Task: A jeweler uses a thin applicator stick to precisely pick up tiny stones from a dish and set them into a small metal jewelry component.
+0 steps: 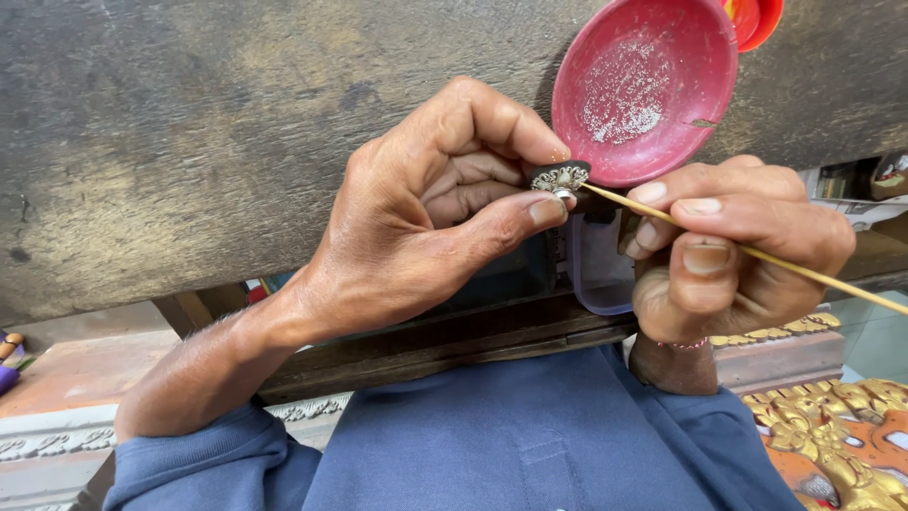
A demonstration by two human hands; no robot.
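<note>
My left hand pinches a small dark round piece with pale ornamental filigree on its face, thumb below and forefinger above. My right hand grips a thin wooden stick like a pen; the stick's tip touches the edge of the ornamented piece. Both hands hover over the near edge of a worn dark wooden work board. Just behind the hands sits a red shallow dish holding a scatter of tiny pale beads or grains.
A second red-orange dish peeks out behind the first. A clear plastic container sits under the board's edge. Gilded carved ornament lies at lower right, grey carved moulding at lower left. Blue-clothed lap fills the bottom.
</note>
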